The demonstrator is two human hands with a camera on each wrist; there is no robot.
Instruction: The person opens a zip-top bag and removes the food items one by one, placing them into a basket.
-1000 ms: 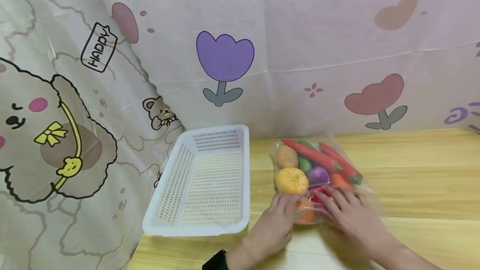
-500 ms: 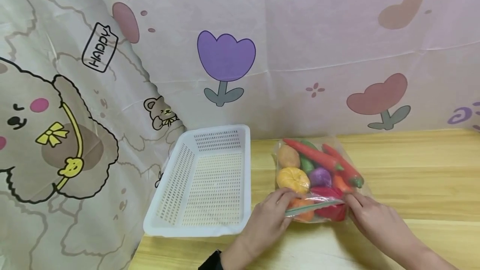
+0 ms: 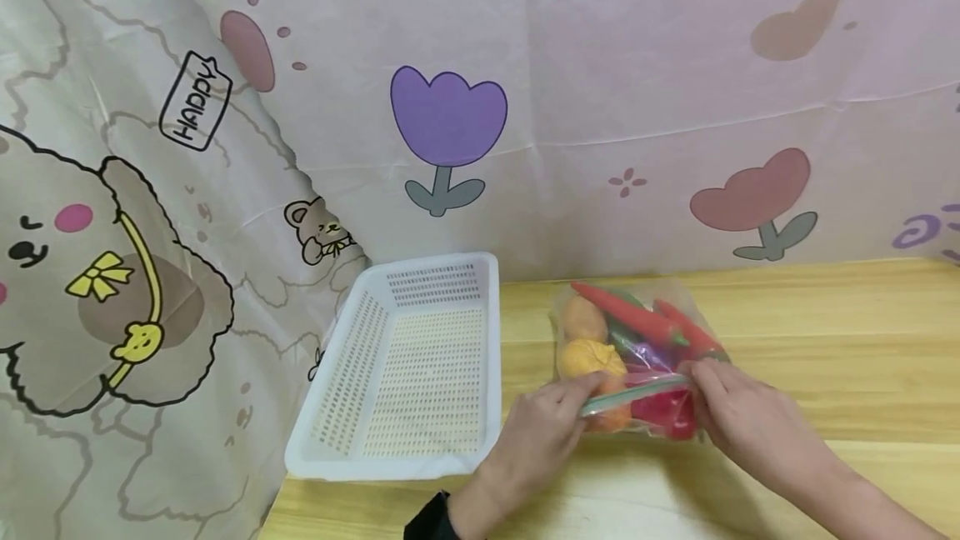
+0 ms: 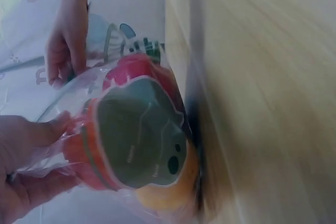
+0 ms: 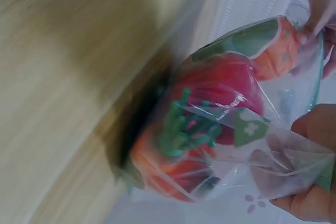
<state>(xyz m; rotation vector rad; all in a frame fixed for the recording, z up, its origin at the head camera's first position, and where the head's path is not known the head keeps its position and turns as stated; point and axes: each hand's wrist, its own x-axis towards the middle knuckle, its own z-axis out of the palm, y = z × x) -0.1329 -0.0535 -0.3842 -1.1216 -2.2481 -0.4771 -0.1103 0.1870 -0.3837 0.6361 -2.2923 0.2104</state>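
Observation:
A clear zip bag (image 3: 637, 394) full of toy vegetables leans up off the table, its green zip strip along the near edge. My left hand (image 3: 542, 432) pinches the left end of that edge, and my right hand (image 3: 750, 423) pinches the right end. Through the plastic show red chillies (image 3: 630, 312), a yellow pumpkin (image 3: 588, 357), a brown potato-like piece (image 3: 583, 319), a purple round piece (image 3: 651, 354) and a red piece (image 3: 671, 413). In the left wrist view, a green printed label (image 4: 136, 135) covers part of the contents.
Left of the bag stands a white perforated plastic basket (image 3: 487, 407) with nothing in it. The wooden table (image 3: 840, 357) runs back to a pink curtain (image 3: 600, 40) printed with flowers. Another printed curtain (image 3: 247, 307) hangs at the left.
Both hands have moved from lying over the bag to pinching the ends of its zip edge. The near side has risen from the table and the vegetables have shifted inside.

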